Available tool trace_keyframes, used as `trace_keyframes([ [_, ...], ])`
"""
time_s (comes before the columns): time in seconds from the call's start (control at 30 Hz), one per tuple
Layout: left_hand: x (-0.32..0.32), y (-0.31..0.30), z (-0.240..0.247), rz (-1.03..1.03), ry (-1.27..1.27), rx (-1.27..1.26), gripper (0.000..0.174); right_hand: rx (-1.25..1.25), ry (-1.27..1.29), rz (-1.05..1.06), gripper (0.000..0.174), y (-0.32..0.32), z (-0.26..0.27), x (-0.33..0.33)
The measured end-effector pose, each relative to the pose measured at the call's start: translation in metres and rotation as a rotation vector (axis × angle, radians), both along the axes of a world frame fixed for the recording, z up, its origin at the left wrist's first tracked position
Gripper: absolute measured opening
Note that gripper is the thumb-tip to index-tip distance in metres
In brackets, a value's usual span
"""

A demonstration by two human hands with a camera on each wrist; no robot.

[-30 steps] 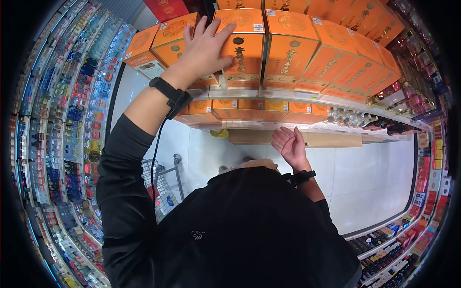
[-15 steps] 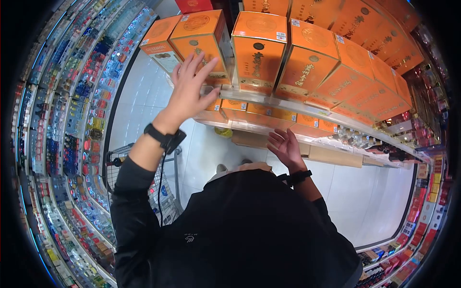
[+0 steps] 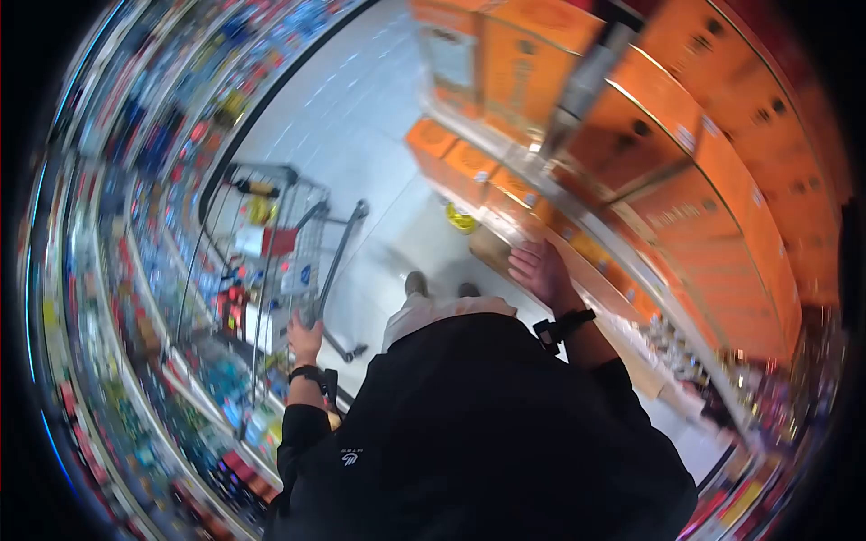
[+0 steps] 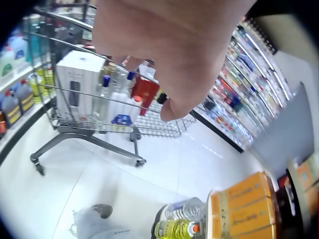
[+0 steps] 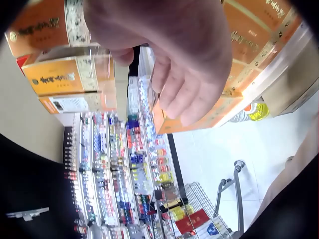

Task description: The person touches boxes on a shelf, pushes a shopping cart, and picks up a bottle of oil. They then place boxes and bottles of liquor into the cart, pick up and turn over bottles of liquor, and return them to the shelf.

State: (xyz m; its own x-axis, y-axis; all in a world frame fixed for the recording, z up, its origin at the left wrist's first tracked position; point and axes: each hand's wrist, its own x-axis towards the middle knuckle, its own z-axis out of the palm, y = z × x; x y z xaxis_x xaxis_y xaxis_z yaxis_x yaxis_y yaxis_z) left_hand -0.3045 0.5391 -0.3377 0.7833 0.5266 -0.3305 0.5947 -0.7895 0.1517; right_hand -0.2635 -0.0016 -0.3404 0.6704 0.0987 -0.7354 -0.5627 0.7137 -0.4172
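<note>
The left hand [image 3: 305,341] is held at the wire shopping cart [image 3: 307,239], which stands on the pale tiled floor [image 3: 361,126]; whether the cart is grasped cannot be told. In it are carried a white box [image 4: 88,77], capped bottles [image 4: 102,107] and a red box [image 4: 144,90]. The right hand [image 3: 544,273] is kept relaxed, fingers loosely bent around nothing, near orange cartons [image 3: 681,212] ranged on the shelf [image 3: 622,263]

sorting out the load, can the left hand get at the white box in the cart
Probably yes: the left hand is near the cart, and nothing seems to lie on the white box. The cart's wires bar the side, so from above looks easiest.
</note>
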Motion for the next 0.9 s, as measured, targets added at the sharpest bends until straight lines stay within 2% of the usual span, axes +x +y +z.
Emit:
trace_keyframes([
  [0.1,-0.078,0.034,-0.011,0.183,-0.133,0.028,0.077,-0.025,-0.013,0.184,0.058,0.030,0.003,0.031],
  [0.13,-0.085,0.015,0.016,0.327,-0.082,0.010,0.076,-0.018,-0.016,0.253,0.058,0.042,0.006,0.043],
  [0.23,-0.128,0.018,0.000,0.404,-0.218,-0.005,0.079,-0.038,0.022,0.375,0.056,0.077,0.009,0.075],
  [0.4,-0.180,0.030,-0.019,0.521,-0.383,-0.058,0.074,-0.013,-0.085,0.659,0.057,0.139,0.009,0.106],
  [0.47,-0.191,0.043,-0.023,0.609,-0.602,-0.109,0.071,-0.022,-0.084,0.718,0.057,0.165,0.013,0.111],
  [0.5,-0.197,0.054,-0.022,0.630,-0.606,-0.108,0.071,-0.028,-0.081,0.748,0.057,0.178,0.016,0.113],
  [0.57,-0.205,0.077,-0.014,0.696,-0.794,-0.054,0.067,-0.024,-0.070,0.800,0.056,0.198,0.008,0.112],
  [0.6,-0.200,0.079,0.002,0.713,-0.797,-0.055,0.067,-0.015,-0.060,0.835,0.055,0.206,0.002,0.112],
  [0.67,-0.185,0.083,0.047,0.850,-0.837,0.172,0.063,-0.038,-0.034,0.879,0.052,0.222,-0.006,0.112],
  [0.7,-0.187,0.094,0.048,0.865,-0.838,0.172,0.063,-0.054,-0.006,0.907,0.049,0.230,-0.010,0.112],
  [0.77,-0.202,0.129,0.053,0.889,-0.783,0.411,0.063,-0.098,0.023,0.934,0.046,0.248,-0.013,0.111],
  [0.9,-0.204,0.173,0.052,0.972,-0.706,0.547,0.066,-0.185,0.028,0.949,0.042,0.294,0.006,0.117],
])
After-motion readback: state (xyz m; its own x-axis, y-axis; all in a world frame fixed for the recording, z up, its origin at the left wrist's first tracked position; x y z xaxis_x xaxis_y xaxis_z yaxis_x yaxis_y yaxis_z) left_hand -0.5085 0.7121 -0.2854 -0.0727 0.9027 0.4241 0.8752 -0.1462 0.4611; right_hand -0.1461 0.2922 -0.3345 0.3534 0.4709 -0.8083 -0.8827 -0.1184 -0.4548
